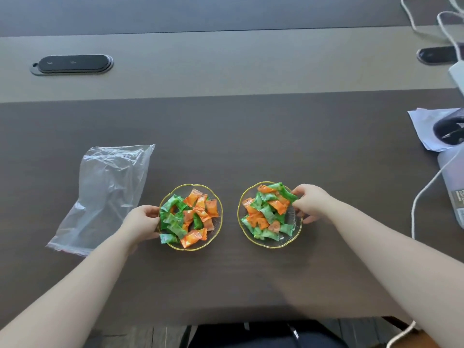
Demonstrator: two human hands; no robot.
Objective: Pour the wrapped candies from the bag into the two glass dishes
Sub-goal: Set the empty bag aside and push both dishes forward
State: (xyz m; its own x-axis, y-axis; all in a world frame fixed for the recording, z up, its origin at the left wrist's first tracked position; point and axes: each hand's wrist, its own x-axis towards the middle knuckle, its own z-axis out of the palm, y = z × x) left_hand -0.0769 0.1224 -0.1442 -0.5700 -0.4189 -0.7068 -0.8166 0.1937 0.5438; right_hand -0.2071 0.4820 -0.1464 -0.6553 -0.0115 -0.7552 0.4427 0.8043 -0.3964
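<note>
The dark counter (251,146) lies bare beyond and in front of the flat empty bag (105,194) at left and two candy-filled glass dishes (218,222), side by side and apart, with the left hand (140,223) gripping the left dish's outer rim and the right hand (311,203) the right dish's (297,234).

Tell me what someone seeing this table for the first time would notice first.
Two gold-rimmed clear glass dishes, left dish and right dish, heaped with green and orange wrapped candies, sit side by side at centre. The left hand and right hand each grip a dish's outer rim. An empty clear plastic bag lies flat further left.
</note>
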